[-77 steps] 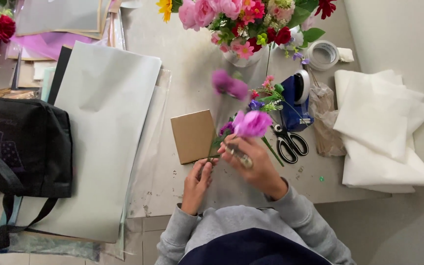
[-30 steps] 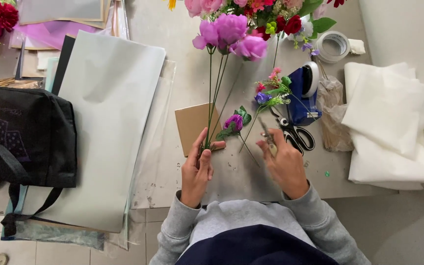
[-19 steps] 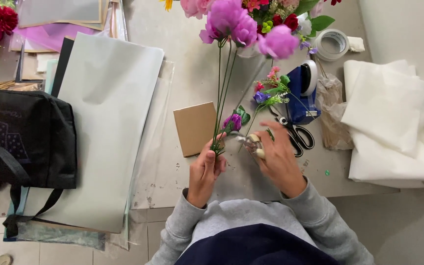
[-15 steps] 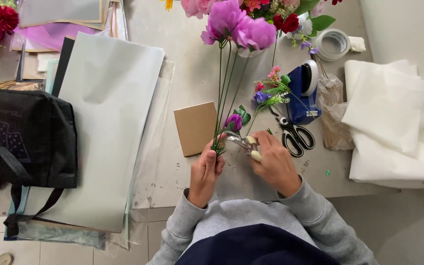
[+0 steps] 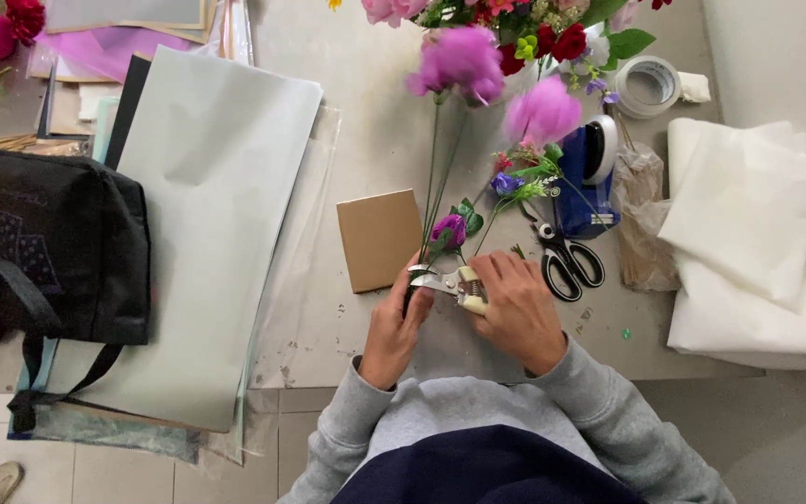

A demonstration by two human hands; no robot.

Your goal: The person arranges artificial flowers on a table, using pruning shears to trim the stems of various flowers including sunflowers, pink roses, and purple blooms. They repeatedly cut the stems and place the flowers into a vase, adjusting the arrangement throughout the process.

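Note:
My left hand (image 5: 394,325) grips the lower ends of a bunch of long-stemmed pink and purple flowers (image 5: 464,65), whose stems (image 5: 436,187) rise away from me over the table. My right hand (image 5: 513,306) holds a pair of pruning shears (image 5: 448,283) with pale handles. The blades point left and meet the stems just above my left hand. A small purple bloom (image 5: 449,230) with green leaves sits low in the bunch.
A tan cardboard square (image 5: 378,240) lies left of the stems. Black-handled scissors (image 5: 566,266), a blue tape dispenser (image 5: 585,177), a tape roll (image 5: 649,86) and white tissue sheets (image 5: 753,233) lie right. Large grey paper sheets (image 5: 207,215) and a black bag (image 5: 58,247) lie left.
The flower heads have swung and spread apart at the top. My right hand has brought the shears left onto the stems above my left hand.

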